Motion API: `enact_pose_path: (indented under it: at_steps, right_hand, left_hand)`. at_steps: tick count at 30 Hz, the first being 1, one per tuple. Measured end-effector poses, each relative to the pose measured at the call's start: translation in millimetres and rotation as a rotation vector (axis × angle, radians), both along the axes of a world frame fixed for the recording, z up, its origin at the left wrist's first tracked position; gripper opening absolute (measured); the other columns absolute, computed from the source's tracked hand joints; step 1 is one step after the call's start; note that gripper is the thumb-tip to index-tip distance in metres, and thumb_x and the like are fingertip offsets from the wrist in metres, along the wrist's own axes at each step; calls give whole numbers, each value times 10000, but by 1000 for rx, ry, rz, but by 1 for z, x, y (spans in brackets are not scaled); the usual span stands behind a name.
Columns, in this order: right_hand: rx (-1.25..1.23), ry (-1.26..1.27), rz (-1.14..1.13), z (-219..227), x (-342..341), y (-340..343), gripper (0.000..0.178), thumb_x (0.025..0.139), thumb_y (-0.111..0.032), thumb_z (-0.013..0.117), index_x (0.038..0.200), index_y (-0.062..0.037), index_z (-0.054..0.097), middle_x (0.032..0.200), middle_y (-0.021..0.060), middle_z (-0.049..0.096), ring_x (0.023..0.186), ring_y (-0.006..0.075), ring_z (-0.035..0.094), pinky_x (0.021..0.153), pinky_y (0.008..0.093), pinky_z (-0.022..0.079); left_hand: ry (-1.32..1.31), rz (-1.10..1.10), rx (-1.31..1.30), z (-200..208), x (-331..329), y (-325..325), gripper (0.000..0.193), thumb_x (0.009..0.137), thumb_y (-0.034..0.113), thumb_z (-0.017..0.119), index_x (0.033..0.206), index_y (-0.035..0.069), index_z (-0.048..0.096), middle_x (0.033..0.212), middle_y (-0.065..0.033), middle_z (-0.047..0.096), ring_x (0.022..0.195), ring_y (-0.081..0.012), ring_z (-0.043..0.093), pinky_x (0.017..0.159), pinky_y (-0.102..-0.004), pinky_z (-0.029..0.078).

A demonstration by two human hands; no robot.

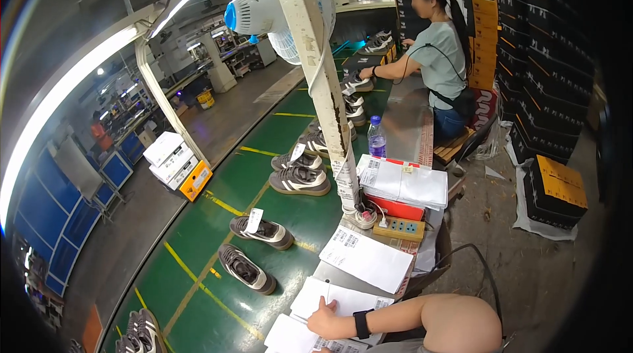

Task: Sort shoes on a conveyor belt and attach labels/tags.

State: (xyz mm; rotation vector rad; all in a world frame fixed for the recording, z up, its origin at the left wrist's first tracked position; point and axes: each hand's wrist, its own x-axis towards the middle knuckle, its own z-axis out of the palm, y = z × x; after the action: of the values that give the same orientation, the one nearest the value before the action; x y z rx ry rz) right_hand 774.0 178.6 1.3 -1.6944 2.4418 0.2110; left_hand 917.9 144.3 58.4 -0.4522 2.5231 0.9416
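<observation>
Green belt [290, 272] lies bare between shoes [248, 270] and papers [366, 259]; farther on, a post [315, 53] obstructs.

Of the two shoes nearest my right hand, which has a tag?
The upper shoe, farther from your right hand: it bears a white tag; the lower shoe shows none.

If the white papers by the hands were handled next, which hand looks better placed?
Probably the right hand: it lies over the white papers, fingers at them. Only a sliver, apparently the left hand, shows at the lower edge.
</observation>
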Motion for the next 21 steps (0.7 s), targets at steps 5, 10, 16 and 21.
enact_pose_path:
  at_steps: [5,10,16,21]
  right_hand:
    - [-20,-13,18,4,-3,2,231,653,-166,682,777,21,737,672,262,673,690,487,694,893,773,361]
    - [161,-24,-22,19,-4,-3,309,796,-178,608,945,65,728,749,381,648,776,563,674,963,694,390]
    - [394,85,-32,41,-5,-14,381,855,-191,543,953,152,677,771,422,625,788,534,687,999,635,405]
    - [310,189,-25,24,-5,-16,399,869,-215,527,935,148,677,766,388,646,771,494,703,979,580,441]
  left_hand:
    - [-11,57,14,-1,9,1,593,790,461,726,1081,-49,638,1013,-311,658,980,-452,638,868,-505,498]
    - [2,107,-36,4,17,-21,598,793,462,727,1098,-44,634,1030,-311,656,992,-453,634,878,-505,495]
    - [44,116,-44,5,7,-37,605,796,463,729,1119,-39,629,1051,-311,653,1006,-454,630,889,-506,490]
    - [64,110,-15,9,14,-45,610,798,463,729,1132,-35,625,1064,-311,651,1015,-454,626,897,-506,488]
